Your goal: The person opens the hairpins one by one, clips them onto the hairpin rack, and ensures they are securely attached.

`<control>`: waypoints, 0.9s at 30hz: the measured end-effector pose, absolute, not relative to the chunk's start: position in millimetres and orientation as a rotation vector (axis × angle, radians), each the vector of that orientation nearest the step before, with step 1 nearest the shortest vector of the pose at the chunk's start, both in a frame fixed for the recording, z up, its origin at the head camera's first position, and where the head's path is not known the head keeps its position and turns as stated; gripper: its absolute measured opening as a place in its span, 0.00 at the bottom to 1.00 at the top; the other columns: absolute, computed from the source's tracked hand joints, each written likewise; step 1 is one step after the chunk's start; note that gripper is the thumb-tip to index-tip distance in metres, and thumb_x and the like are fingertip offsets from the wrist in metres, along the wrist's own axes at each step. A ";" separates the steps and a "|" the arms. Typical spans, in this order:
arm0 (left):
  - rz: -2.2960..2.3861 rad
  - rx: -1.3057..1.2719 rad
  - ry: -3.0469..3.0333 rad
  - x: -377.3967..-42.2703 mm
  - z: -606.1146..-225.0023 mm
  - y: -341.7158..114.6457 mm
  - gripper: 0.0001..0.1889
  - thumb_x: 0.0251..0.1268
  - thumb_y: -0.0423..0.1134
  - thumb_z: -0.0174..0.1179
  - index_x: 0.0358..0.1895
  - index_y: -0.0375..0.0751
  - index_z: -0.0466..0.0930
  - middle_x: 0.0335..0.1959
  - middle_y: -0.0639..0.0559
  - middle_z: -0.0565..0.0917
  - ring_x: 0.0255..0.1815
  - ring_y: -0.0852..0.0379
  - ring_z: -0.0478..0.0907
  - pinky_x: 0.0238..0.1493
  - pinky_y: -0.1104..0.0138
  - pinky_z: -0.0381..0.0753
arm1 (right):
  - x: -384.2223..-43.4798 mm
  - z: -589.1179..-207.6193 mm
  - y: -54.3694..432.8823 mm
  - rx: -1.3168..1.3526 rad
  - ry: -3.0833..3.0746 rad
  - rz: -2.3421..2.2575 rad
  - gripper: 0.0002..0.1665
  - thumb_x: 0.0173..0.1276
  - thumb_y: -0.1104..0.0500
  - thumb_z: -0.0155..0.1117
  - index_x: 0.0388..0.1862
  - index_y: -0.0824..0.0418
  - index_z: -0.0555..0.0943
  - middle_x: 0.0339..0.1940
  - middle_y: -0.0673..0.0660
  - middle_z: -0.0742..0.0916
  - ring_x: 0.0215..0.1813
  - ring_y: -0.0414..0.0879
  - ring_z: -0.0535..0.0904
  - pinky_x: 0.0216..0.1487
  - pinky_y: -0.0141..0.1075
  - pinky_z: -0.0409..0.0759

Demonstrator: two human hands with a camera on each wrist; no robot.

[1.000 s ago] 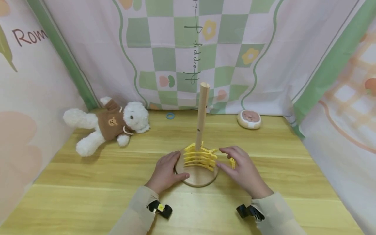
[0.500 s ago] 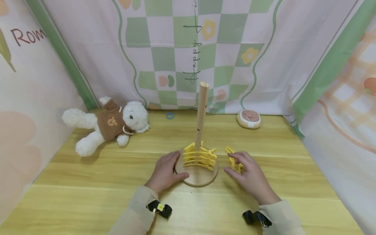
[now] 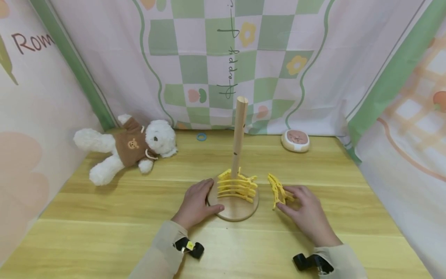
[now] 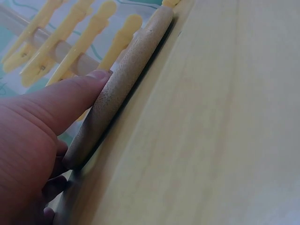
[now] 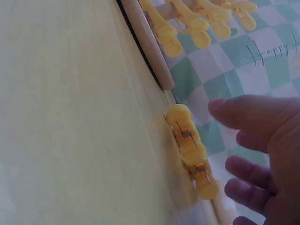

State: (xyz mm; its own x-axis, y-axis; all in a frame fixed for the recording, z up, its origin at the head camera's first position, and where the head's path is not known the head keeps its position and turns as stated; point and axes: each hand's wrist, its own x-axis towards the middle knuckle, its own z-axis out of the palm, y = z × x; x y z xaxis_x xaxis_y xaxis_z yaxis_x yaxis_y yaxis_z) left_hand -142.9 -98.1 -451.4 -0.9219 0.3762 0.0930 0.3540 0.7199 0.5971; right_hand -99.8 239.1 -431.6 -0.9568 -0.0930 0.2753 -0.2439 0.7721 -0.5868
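A wooden stand with a round base (image 3: 237, 215) and an upright post (image 3: 239, 131) is on the table. Several curved yellow plastic pieces (image 3: 237, 190) with clip-like ends are stacked up the lower post. My left hand (image 3: 198, 203) holds the base at its left rim; in the left wrist view the thumb rests on the disc (image 4: 129, 70). To the right, more of the yellow pieces (image 3: 277, 192) lie on the table. My right hand (image 3: 306, 211) is beside them, fingers spread. The right wrist view shows metal springs in these pieces (image 5: 190, 140) and a gap between them and the thumb.
A white plush toy (image 3: 130, 145) in a brown top lies at the back left. A small blue ring (image 3: 201, 136) and a white-and-pink rounded device (image 3: 295, 140) are along the back edge, before a patterned curtain (image 3: 223, 66).
My right hand has moved away from the stand to the right and slightly nearer, uncovering the loose yellow pieces. My left hand has stayed on the base.
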 end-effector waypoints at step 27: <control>0.990 0.598 2.877 -142.7 -453.1 -99.2 0.49 0.59 0.60 0.70 0.76 0.35 0.60 0.75 0.40 0.65 0.77 0.41 0.59 0.77 0.46 0.52 | -99.2 -443.0 254.0 0.097 -2.839 0.878 0.26 0.60 0.50 0.78 0.51 0.63 0.83 0.45 0.57 0.82 0.41 0.48 0.75 0.40 0.41 0.75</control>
State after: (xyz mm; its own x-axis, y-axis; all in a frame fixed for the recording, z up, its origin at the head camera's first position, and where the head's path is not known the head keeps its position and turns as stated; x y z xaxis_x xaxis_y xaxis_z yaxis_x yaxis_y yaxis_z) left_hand -142.7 -99.2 -453.1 -0.9249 0.3706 0.0852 0.3446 0.7220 0.5999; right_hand -99.2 254.0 -443.0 -0.9837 -0.0122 0.1797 -0.1115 0.8248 -0.5543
